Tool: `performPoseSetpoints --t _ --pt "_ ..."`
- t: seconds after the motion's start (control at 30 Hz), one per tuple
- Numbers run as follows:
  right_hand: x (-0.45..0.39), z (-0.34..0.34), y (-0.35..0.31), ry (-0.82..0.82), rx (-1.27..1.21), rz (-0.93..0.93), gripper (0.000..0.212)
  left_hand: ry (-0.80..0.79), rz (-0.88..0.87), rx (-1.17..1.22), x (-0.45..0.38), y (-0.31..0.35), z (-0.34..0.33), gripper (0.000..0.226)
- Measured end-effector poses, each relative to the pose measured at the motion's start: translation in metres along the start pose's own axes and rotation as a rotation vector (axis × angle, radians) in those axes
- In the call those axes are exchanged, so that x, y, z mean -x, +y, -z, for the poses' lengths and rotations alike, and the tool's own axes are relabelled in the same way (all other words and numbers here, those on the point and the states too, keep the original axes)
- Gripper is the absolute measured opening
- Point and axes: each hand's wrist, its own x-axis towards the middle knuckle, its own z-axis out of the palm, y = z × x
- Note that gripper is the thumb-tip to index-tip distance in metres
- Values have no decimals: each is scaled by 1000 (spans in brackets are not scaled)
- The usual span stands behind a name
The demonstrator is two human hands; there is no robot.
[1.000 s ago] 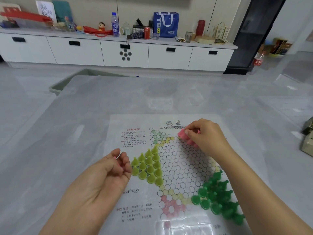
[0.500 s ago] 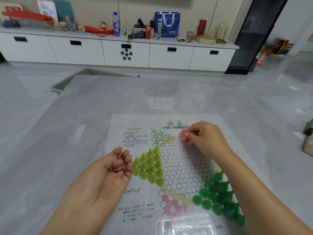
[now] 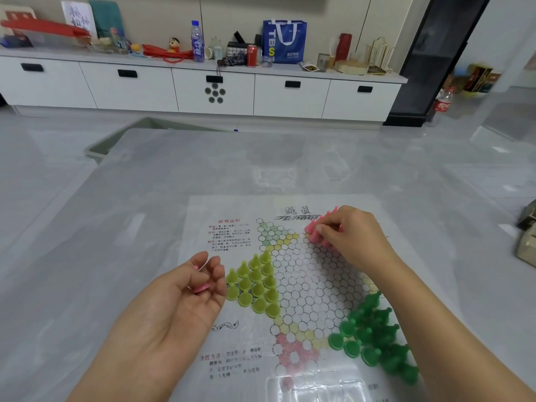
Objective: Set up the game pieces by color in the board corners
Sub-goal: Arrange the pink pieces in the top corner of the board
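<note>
A paper checkers board (image 3: 307,285) printed with circles lies on the grey table. Several yellow-green pieces (image 3: 256,284) fill its left corner. Dark green pieces (image 3: 374,335) crowd the right corner. Pink pieces (image 3: 314,230) stand in the far corner, where my right hand (image 3: 352,235) pinches one of them with thumb and fingertips. My left hand (image 3: 185,294) hovers palm up, left of the yellow-green group, its curled fingers holding a pink piece (image 3: 200,288).
The near corner of the board shows a printed pink triangle (image 3: 291,353) with no pieces on it. A white cabinet (image 3: 214,91) with bottles and a blue bag runs along the far wall. Some object (image 3: 526,242) sits at the table's right edge.
My right hand has shifted slightly toward the far corner with the pink pieces. A pink piece has come into sight in my left hand's curled fingers.
</note>
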Motion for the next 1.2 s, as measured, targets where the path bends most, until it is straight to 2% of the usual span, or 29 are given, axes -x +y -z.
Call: performPoseSetpoints --t 0.1,0.17,0.27,0.37,0.63,0.93,1.1,1.17,1.2 --pt "1 11 -1 22 -60 -9 25 0 2 -6 -1 0 1 29" --pt "1 20 2 42 5 -12 23 -1 0 -10 -1 0 1 29" --pt "2 24 5 -47 81 -6 15 0 -30 -22 0 0 0 27" --pt "0 20 12 -111 136 -15 7 -32 -162 -104 2 -1 -3 26" --pt "0 17 10 -89 213 28 12 -111 -535 -580 18 -4 -6 17" --pt "0 17 13 -82 218 44 9 -144 -530 -645 19 -3 -4 18" --pt "7 37 -6 -9 126 75 11 -155 -544 -685 19 -7 -4 29" --pt "12 44 -21 27 74 125 13 -156 -602 -775 20 -10 -4 36" --pt "15 47 -30 -7 -5 149 12 -165 -631 -833 21 -11 -6 42"
